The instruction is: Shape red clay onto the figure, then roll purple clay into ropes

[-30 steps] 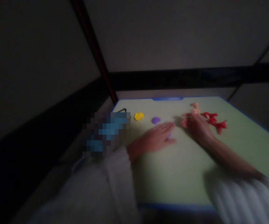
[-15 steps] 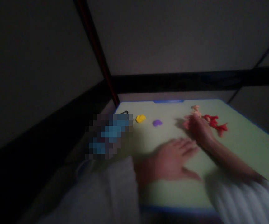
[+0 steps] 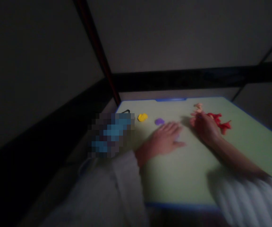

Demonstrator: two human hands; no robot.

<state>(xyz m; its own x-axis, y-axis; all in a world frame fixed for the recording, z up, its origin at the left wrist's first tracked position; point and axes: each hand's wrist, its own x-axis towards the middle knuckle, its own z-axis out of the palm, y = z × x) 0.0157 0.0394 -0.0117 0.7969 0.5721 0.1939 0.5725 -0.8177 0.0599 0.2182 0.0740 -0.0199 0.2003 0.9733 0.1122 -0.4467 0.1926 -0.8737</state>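
On the right half of the pale, blue-edged tabletop [image 3: 173, 176], the right hand [image 3: 205, 127] is lowered with its fingers curled; whether anything is gripped cannot be told, as the fingertips are blurred and hidden. A pinkish piece [image 3: 198, 106] is seen just beyond those fingers, and a crumpled red piece [image 3: 225, 126] is seen just to the right of the hand. Nearer the middle, the left hand [image 3: 165, 138] is held palm down, its fingers stretched out and the thumb parted from them; a faint purplish patch [image 3: 177, 137] is glimpsed in the gap. Just past its knuckles, a flat purple piece [image 3: 159, 121] is laid, with a yellow piece [image 3: 142, 117] placed farther left. At the left edge, a blue object [image 3: 113, 132] is obscured by pixelation.
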